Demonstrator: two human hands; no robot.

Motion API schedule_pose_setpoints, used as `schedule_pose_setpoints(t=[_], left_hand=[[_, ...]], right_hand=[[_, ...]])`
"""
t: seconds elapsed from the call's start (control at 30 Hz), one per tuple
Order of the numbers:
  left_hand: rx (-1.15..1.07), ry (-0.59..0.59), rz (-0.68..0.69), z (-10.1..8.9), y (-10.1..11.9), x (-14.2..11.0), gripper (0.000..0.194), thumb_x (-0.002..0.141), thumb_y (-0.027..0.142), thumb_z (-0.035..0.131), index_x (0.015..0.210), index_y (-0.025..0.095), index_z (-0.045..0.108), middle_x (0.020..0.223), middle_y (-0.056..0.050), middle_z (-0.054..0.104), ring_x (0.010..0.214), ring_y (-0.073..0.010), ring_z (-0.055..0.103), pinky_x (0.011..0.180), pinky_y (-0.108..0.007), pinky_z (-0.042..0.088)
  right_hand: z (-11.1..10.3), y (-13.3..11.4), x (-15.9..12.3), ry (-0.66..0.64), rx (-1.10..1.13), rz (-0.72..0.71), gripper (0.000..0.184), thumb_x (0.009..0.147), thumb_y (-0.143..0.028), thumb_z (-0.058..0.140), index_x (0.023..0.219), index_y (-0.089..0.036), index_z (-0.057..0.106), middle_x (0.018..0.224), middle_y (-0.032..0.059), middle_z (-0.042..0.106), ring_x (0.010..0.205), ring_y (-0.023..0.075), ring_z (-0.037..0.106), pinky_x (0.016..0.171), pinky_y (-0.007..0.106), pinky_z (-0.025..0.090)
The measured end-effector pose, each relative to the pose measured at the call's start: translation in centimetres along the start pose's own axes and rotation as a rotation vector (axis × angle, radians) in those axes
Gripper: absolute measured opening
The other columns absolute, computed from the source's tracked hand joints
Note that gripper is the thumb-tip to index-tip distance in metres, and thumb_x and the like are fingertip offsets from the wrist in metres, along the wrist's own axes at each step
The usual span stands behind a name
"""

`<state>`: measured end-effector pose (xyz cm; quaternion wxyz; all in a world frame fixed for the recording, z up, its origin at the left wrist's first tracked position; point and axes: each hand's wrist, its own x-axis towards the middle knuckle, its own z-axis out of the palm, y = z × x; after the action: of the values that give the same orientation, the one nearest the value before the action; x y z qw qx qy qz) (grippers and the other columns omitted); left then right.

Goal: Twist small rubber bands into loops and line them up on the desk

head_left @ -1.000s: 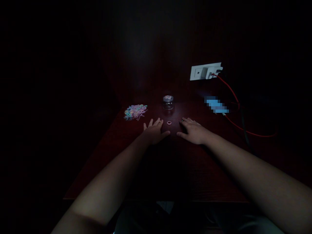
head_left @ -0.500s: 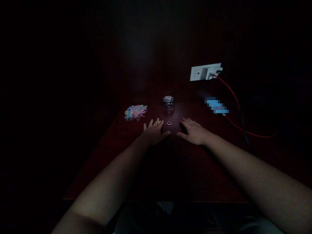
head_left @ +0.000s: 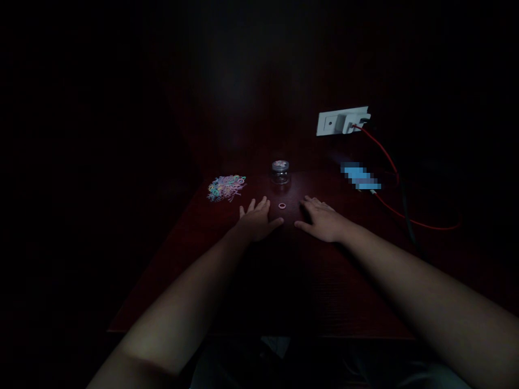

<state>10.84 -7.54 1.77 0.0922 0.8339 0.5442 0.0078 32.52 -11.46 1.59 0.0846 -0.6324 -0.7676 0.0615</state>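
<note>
My left hand (head_left: pixel 259 217) lies palm down on the dark red table (head_left: pixel 275 292), fingers spread, holding nothing that I can see. Opposite it, my right hand (head_left: pixel 320 219) also rests flat, its thumb out to the side. Between the two, touched by neither, is a small pink ring-shaped band (head_left: pixel 282 206). A clear round jar (head_left: pixel 280 175) with a patterned lid stands upright just beyond. Past the left fingertips sits a loose pile of pastel elastic bands (head_left: pixel 226 188).
On the back wall is a white socket plate (head_left: pixel 330 123) with a plugged-in charger (head_left: pixel 349 123). Its red cable (head_left: pixel 383 146) loops down to a pixelated blue phone-like object (head_left: pixel 360 176) at the right. A dark cord hangs nearby. The surroundings are very dark.
Both hands, the pink band, the jar and the pile stay in place. A small yellow spot at my left fingertips, seen half a second ago, no longer shows.
</note>
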Motion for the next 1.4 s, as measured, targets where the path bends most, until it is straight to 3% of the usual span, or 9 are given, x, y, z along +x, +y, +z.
schedule_pose_setpoints(t=[0.2, 0.37, 0.73, 0.97, 1.4], left_hand=[[0.006, 0.015, -0.008, -0.02, -0.04, 0.1, 0.089, 0.08, 0.078, 0.021, 0.151, 0.025, 0.015, 0.158, -0.004, -0.002, 0.145, -0.0341, -0.002, 0.112, -0.061, 0.01], [0.015, 0.03, -0.04, 0.2, -0.12, 0.21, 0.091, 0.079, 0.079, 0.021, 0.151, 0.024, 0.016, 0.158, -0.01, 0.001, 0.145, -0.0351, 0.0, 0.112, -0.059, 0.011], [0.014, 0.017, -0.016, 0.06, 0.02, 0.0, 0.089, 0.08, 0.077, 0.021, 0.151, 0.022, 0.015, 0.159, -0.004, 0.001, 0.145, -0.0348, -0.002, 0.112, -0.06, 0.01], [0.028, 0.026, -0.038, 0.16, -0.11, 0.1, 0.088, 0.079, 0.08, 0.021, 0.15, 0.03, 0.016, 0.159, -0.009, 0.002, 0.144, -0.036, 0.001, 0.111, -0.059, 0.012], [-0.01, 0.029, -0.021, 0.13, -0.14, 0.15, 0.092, 0.078, 0.078, 0.026, 0.15, 0.021, 0.017, 0.158, -0.003, 0.006, 0.145, -0.0335, 0.001, 0.112, -0.061, 0.011]], right_hand=[[-0.03, -0.18, -0.17, 0.013, 0.032, 0.045, 0.091, 0.08, -0.066, 0.046, 0.15, -0.013, 0.023, 0.158, 0.0171, 0.009, 0.143, 0.0368, 0.018, 0.115, 0.047, 0.022], [0.38, 0.0, 0.05, -0.015, 0.011, 0.064, 0.088, 0.081, -0.07, 0.04, 0.15, -0.019, 0.023, 0.159, 0.0132, 0.01, 0.144, 0.0371, 0.012, 0.115, 0.05, 0.019], [0.38, 0.04, 0.1, -0.051, 0.001, 0.061, 0.092, 0.081, -0.072, 0.036, 0.15, -0.012, 0.024, 0.158, 0.0137, 0.014, 0.144, 0.0366, 0.01, 0.115, 0.049, 0.018], [0.17, -0.18, 0.0, -0.047, -0.008, 0.06, 0.092, 0.081, -0.07, 0.037, 0.15, -0.012, 0.024, 0.158, 0.0116, 0.015, 0.144, 0.0363, 0.013, 0.116, 0.048, 0.019], [0.01, -0.32, -0.06, -0.059, -0.015, 0.045, 0.087, 0.084, -0.066, 0.035, 0.15, -0.011, 0.024, 0.157, 0.011, 0.016, 0.143, 0.0353, 0.014, 0.116, 0.048, 0.018]])
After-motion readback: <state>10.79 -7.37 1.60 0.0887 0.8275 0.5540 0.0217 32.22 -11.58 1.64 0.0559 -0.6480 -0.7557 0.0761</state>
